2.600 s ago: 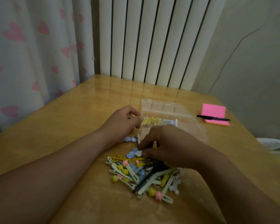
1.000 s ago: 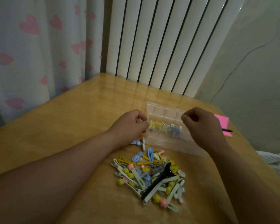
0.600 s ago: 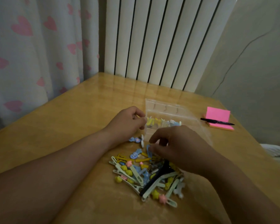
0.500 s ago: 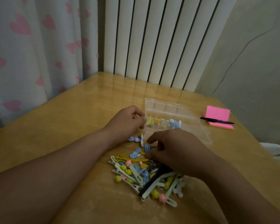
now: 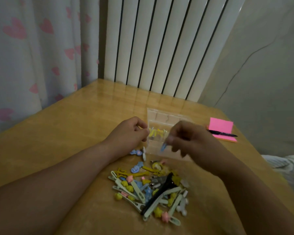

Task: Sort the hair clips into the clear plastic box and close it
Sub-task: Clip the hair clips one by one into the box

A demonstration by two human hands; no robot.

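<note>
Half a second ago the right hand lay low on the far edge of the pile. Now it is lifted clear of it and pinches a small blue clip between thumb and forefinger, the clip hanging down over the near part of the clear plastic box. The hand is blurred with motion. The left hand has not shifted. Its fingers are curled and it grips the box's left edge at nine o'clock, just beside the row of yellow clips standing inside. The box lies open on the table, at twelve o'clock from the loose pile of hair clips, and its lid lies flat beyond it. The pile looks unchanged — pale green, yellow, pink and blue pieces in a tangle, with a long black clip slanting across them. Two round blue clips and a white one lie apart from the heap, just beside the box's near left corner. At three o'clock from the box a pink sticky pad carries a black pen across its near edge. A white radiator stands at twelve o'clock behind the table, a heart-print curtain at ten. The right hand covers the right half of the box — the rest of the clip row and the compartments there are hidden.
</note>
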